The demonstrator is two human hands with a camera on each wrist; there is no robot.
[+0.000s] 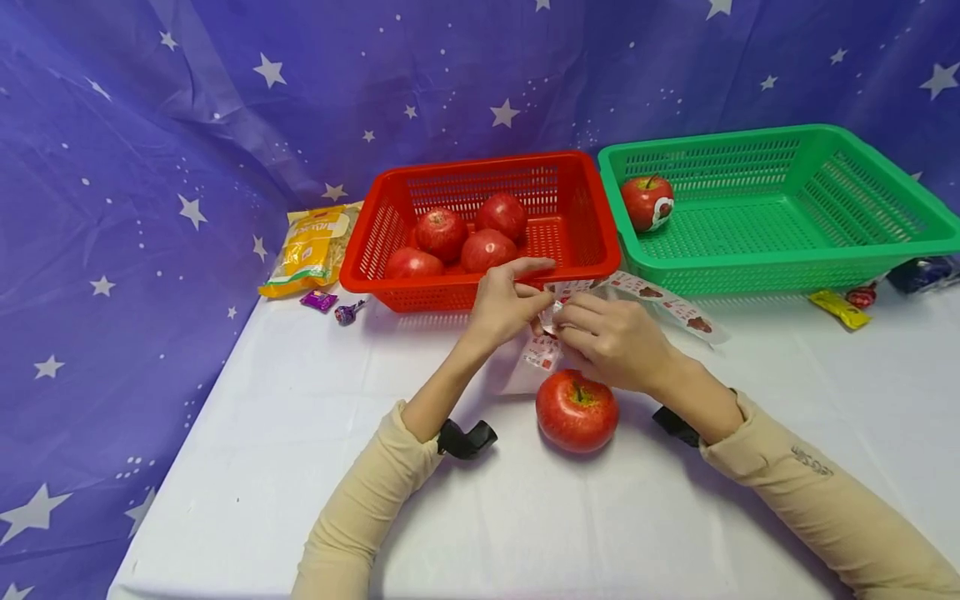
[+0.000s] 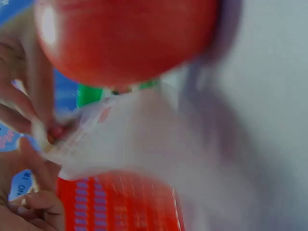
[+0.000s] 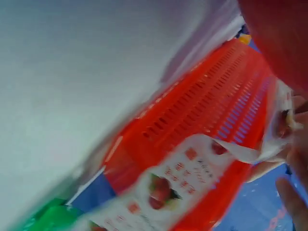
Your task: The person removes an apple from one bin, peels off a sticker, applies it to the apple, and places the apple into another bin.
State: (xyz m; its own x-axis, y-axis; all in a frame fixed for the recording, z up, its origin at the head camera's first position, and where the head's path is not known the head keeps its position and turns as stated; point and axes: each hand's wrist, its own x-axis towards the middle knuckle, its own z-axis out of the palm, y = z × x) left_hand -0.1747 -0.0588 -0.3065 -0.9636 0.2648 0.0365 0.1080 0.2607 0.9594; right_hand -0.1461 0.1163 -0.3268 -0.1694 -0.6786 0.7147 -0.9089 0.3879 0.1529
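Apple stem (image 1: 579, 395) in head view only

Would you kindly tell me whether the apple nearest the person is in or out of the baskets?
Out: the apple rests on the white tablecloth, apart from the red basket and the green basket.

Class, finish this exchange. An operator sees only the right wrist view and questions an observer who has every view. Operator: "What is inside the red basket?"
Observer: Four apples show inside the red basket.
Operator: My frame cuts off the printed strip at the bottom. Where does it end?
Observer: Just on the person's side of the green basket.
Operator: And the red shape at my upper right?
Observer: That is an apple with its stem end facing up.
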